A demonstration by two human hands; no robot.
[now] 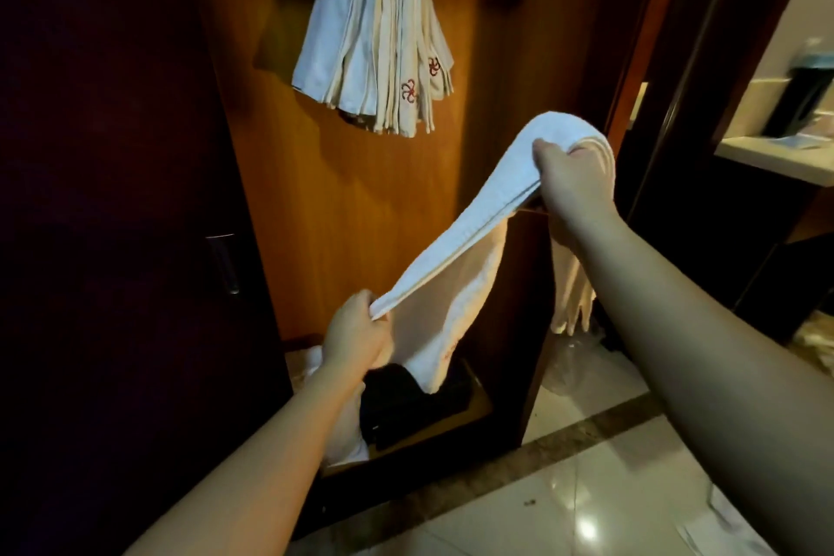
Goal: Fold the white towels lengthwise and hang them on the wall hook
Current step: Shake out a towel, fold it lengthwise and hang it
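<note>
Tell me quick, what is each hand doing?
Left hand: closed, gripping the lower end of the white towel.
Right hand: closed, gripping the towel's upper end.

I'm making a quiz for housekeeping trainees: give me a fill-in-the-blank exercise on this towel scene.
1. The white towel is held stretched between ____ hands.
2. The right hand grips the towel's ____ end; the left hand grips the lower end.
3. The hanging towels bear embroidery coloured ____.
4. The hanging towels hang against a ____ panel.

Missing words: two; upper; red; wooden
</note>
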